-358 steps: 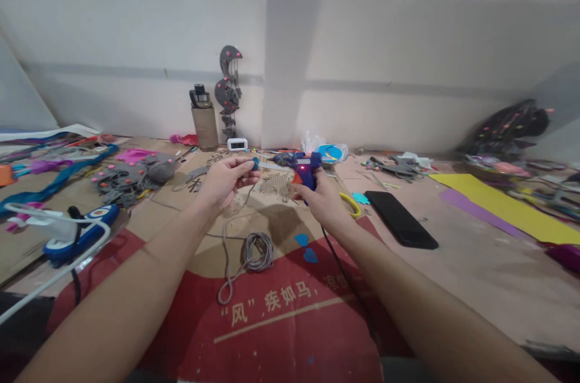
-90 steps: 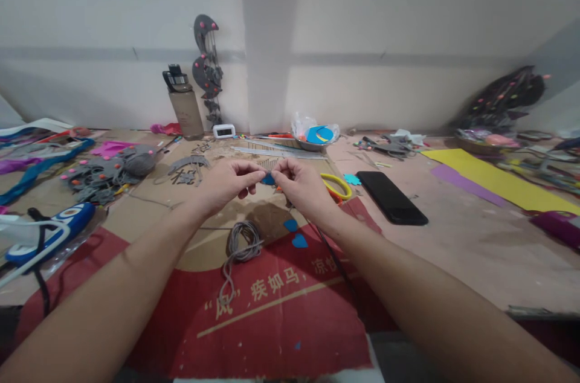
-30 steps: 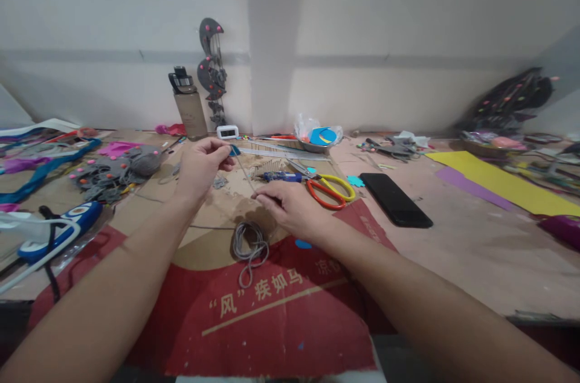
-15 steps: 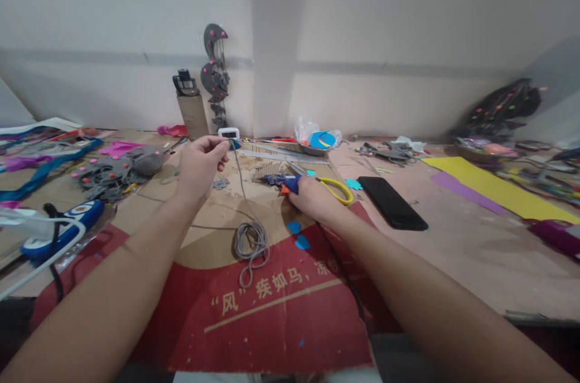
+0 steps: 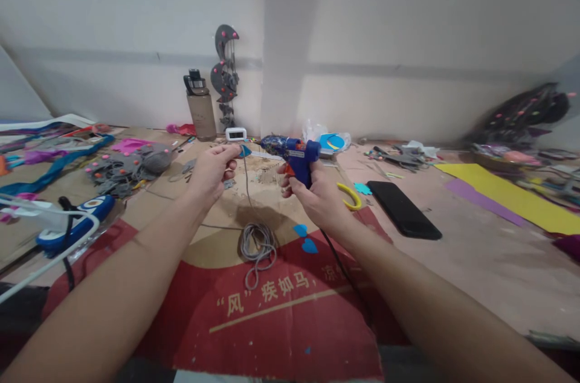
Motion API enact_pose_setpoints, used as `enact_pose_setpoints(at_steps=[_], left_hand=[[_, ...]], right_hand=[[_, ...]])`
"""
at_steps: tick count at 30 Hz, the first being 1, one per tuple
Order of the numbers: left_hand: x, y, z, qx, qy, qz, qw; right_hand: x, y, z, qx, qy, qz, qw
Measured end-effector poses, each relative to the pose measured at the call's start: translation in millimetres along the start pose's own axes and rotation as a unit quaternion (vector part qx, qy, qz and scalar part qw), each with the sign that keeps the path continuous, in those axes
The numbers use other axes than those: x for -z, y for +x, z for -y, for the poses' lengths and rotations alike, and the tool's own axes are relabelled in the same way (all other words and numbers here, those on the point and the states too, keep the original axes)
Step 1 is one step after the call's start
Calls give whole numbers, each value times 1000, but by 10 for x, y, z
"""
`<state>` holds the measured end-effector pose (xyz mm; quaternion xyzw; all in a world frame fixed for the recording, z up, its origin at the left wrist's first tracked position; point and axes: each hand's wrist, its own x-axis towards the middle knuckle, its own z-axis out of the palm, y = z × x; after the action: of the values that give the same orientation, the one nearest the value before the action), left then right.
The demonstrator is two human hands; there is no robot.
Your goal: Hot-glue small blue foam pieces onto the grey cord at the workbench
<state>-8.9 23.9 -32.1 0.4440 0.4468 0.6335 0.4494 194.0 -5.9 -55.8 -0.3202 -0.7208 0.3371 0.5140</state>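
Observation:
My left hand pinches a small blue paper piece at its edge, with a grey cord hanging down from it. That cord runs to a loose coil of grey cord on the cardboard. In my right hand is a blue hot glue gun, raised above the table. Its nozzle points left and lies close to the blue piece; whether they touch I cannot tell. Two blue paper cutouts lie on the cardboard below my right hand.
Red printed cardboard covers the near table. Yellow-handled scissors and a black phone lie to the right. Behind stand a bottle and a small white clock-like device. A power strip with cables sits at left.
My right hand has lifted the glue gun off the table and brought its nozzle up beside the blue piece. My left hand still pinches that piece. The view has shifted slightly.

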Motion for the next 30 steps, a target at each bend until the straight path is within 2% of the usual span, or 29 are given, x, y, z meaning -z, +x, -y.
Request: enact_pose_setpoints(at_steps=[9,24,30], left_hand=[[-74,-65,-9,24,-12,-1,1000],[-106,-92,19,4,23,14,1000],[-115,-111,-9,-17,21,-5,1000]], right_hand=[[20,-25,-13,20,-132,21,991],[2,-33,53,43,-185,14,982],[3,-36,42,41,-191,7,981]])
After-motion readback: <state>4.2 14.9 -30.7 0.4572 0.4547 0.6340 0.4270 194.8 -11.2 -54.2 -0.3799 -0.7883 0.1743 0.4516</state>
